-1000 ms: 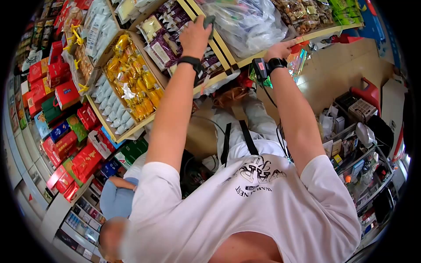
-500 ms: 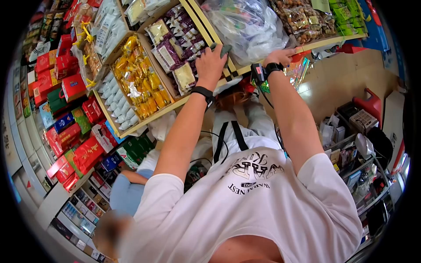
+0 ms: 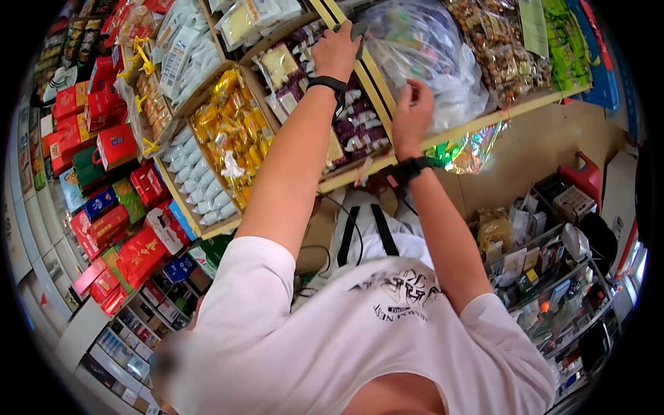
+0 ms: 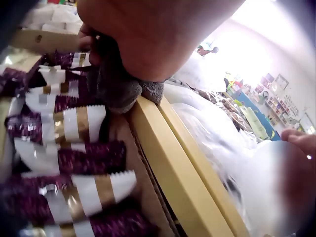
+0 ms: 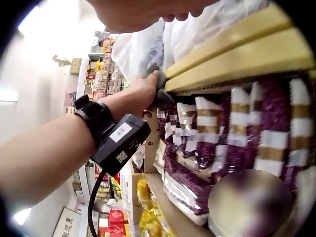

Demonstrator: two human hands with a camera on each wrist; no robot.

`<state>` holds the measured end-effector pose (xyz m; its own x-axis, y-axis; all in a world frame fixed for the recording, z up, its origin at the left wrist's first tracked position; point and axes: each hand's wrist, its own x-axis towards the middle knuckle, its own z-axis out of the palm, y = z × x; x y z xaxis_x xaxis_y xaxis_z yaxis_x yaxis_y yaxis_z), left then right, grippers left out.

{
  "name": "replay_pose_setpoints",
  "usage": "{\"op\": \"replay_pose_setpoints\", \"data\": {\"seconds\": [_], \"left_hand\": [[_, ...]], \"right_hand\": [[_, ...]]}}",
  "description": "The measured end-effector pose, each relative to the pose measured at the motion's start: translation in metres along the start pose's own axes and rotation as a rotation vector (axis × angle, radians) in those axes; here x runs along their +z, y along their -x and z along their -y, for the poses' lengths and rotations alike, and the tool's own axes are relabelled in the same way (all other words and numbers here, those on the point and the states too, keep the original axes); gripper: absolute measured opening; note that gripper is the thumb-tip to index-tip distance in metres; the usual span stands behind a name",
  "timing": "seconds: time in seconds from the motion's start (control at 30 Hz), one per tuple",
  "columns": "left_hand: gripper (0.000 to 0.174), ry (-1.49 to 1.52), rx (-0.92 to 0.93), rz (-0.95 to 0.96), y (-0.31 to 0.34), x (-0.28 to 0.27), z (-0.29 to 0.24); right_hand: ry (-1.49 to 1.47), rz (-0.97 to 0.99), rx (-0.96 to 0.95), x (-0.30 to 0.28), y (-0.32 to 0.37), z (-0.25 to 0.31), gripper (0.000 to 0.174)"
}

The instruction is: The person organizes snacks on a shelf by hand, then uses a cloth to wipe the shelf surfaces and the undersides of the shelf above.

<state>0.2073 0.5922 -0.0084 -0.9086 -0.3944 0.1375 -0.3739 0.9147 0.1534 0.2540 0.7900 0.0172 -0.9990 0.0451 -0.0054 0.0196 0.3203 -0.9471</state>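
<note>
My left hand (image 3: 337, 54) holds a dark grey cloth (image 3: 358, 32) against the yellow wooden divider (image 3: 375, 86) between two display bins. In the left wrist view the cloth (image 4: 116, 91) bunches under the palm and hangs over the divider's edge. Purple-and-white wrapped snack packets (image 4: 79, 123) fill the bin just left of it. My right hand (image 3: 415, 114) hovers near the divider's front end with fingers loosely bent and nothing in them. Beside it lies a heap of clear plastic bags (image 3: 432, 62) in the neighbouring bin.
Yellow-wrapped snacks (image 3: 232, 131) and pale blue-white packets (image 3: 197, 173) fill bins on the left. Brown snack packs (image 3: 501, 48) and green packs (image 3: 568, 48) lie at the right. Red gift boxes (image 3: 142, 249) crowd the far left. A cluttered shelf (image 3: 574, 277) stands at lower right.
My right hand has left the bins' front edge and moved left and up, close to the divider. My left hand with the cloth slid toward the front end, then back up along the divider.
</note>
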Motion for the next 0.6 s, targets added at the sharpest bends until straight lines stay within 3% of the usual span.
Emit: {"op": "replay_pose_setpoints", "data": {"seconds": [0.13, 0.2, 0.3, 0.4, 0.53, 0.6], "left_hand": [[0.042, -0.008, -0.016, 0.027, -0.043, -0.005, 0.015], [0.042, -0.028, 0.032, -0.001, -0.049, 0.001, 0.026], [0.041, 0.019, 0.090, -0.081, -0.035, 0.003, 0.028], [0.041, -0.063, 0.111, 0.008, -0.031, 0.001, 0.025], [0.038, -0.151, 0.155, -0.092, -0.088, 0.007, 0.053], [0.030, -0.087, 0.101, -0.011, -0.116, -0.008, 0.052]], "right_hand": [[0.183, -0.022, -0.113, 0.094, -0.038, -0.004, 0.023], [0.450, 0.005, -0.277, 0.118, -0.048, 0.004, 0.024], [0.675, 0.146, -0.188, 0.131, -0.058, -0.004, 0.025], [0.768, 0.140, -0.226, 0.137, -0.059, -0.005, 0.027], [0.794, 0.126, -0.182, 0.138, -0.058, 0.000, 0.028], [0.785, 0.134, -0.155, 0.139, -0.059, 0.001, 0.028]]}}
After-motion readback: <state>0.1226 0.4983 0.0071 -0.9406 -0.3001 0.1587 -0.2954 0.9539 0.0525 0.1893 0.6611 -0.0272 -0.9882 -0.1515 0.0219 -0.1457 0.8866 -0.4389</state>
